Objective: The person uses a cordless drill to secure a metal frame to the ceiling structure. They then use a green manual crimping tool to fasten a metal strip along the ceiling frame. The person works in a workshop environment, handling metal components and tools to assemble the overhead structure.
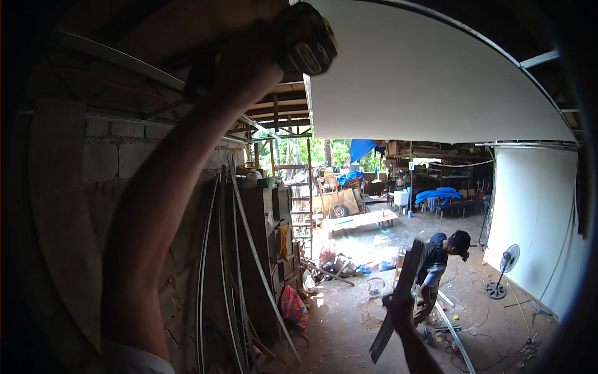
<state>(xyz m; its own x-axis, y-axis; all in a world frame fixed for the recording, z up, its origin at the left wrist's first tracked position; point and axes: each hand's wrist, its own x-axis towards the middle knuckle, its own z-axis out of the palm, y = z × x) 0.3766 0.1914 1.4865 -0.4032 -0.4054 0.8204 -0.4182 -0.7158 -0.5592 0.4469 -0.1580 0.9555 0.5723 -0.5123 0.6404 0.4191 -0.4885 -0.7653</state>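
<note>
One power tool (pixel 309 47): is sitting at top centre, yellow and black; the left hand (pixel 250 65) is wrapping round it, finger detail lying in shadow.
Long dark bar (pixel 405 275): is slanting at lower right of centre; the right hand (pixel 402 311) is clasping it near mid-length.
White panel (pixel 436 75): is spanning the upper right.
Co-worker (pixel 433 265): is stooping beyond the bar, lower right.

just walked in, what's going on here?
The person's raised left hand grips a black-and-yellow power tool up near a white overhead panel; its working end is too dark to make out. The right hand, much lower, holds a long dark strip. Beyond it, a co-worker stoops over the littered floor.
</note>
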